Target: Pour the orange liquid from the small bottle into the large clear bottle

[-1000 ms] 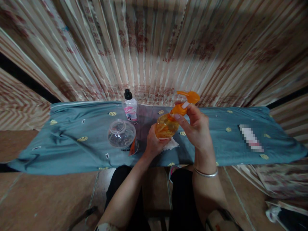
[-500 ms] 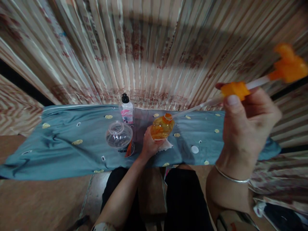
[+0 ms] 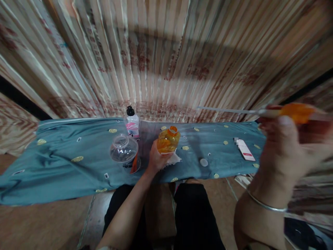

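Nearest, the right hand (image 3: 288, 152) is blurred, its grip pinching an orange pump (image 3: 298, 113) with a long pale tube (image 3: 226, 110) pointing left. Beyond, the left hand (image 3: 156, 159) wraps its grip around an open orange bottle (image 3: 168, 141) near the middle of the surface (image 3: 70, 178); holding it steady and upright should help avoid spills. Left stands a clear jar (image 3: 123, 150); behind, a black-capped bottle (image 3: 133, 127).

Patterned tablecloth (image 3: 61, 149) (teal) bears jar (image 3: 122, 151), labelled bottle (image 3: 133, 129), phone (image 3: 246, 151).
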A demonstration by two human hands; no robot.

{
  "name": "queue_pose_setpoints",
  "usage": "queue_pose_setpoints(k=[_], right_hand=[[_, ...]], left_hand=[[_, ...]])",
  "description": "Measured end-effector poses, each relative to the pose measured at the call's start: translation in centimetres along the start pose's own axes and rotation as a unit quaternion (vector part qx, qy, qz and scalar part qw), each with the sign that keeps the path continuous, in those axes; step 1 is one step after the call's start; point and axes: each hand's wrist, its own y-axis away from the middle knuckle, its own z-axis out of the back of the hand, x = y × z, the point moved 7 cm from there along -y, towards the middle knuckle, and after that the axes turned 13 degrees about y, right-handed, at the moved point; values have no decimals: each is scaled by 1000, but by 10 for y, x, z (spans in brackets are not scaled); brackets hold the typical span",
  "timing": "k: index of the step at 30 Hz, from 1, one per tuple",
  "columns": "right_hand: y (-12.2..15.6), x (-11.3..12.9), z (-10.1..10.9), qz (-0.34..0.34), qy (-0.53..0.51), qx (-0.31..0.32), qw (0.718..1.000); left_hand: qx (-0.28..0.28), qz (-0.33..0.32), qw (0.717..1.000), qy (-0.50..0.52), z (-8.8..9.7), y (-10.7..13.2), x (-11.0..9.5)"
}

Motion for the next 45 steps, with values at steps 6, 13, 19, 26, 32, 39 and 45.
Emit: queue_pose_setpoints(k=[6, 13, 19, 26, 32, 39, 45], right_hand=[[59, -86, -82, -27, 211, 191, 958], [122, -181, -141, 164, 421, 552, 701], [133, -211, -142, 211, 433, 599, 640], [144, -238, -121, 218, 454, 611, 611], [138, -236, -112, 216, 457, 601, 619], [132, -193, -103, 158, 411, 524, 729], [174, -119, -96, 1, 236, 450, 861]], left_hand=[[8, -10, 1000, -7, 0, 2, -5], [8, -22, 999, -26, 1, 4, -6], [3, -9, 999, -30, -1, 6, -8], [5, -3, 1000, -19, -2, 7, -9], [6, -7, 1000, -16, -2, 7, -7], [24, -22, 999, -5, -2, 7, -6], [35, -23, 999, 15, -2, 8, 6]])
